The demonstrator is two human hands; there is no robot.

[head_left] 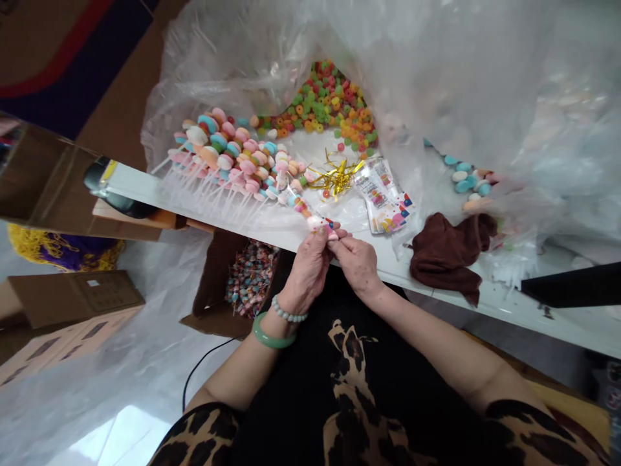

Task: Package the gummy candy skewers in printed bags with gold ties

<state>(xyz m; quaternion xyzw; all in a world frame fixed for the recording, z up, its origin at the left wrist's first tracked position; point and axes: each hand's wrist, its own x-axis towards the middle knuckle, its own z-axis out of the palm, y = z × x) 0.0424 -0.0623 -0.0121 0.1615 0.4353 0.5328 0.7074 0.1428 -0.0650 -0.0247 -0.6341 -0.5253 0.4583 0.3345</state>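
Left hand (306, 268): bare, curled in a narrow pinch on a thin white stick threaded with pastel candy rings (303, 206); a green jade bangle (274, 333) and a pale beaded bracelet (289, 312) around the wrist.
Right hand (356, 262): bare, fingertips closed narrowly on the same stick's end, touching the left fingers.
Stick position: tilted, between both hands, over a long white board (417, 279).
On the board: a bank of pink-and-blue candy-ring sticks (223, 152), a heap of small multicoloured gummy rings (325, 103), a gold tinsel tangle (336, 176), printed cellophane bags (383, 197), a crumpled brown cloth (451, 252).
Below the board: an open cardboard box of wrapped candy sticks (250, 278).
Overhead: a loose clear plastic sheet (272, 65).
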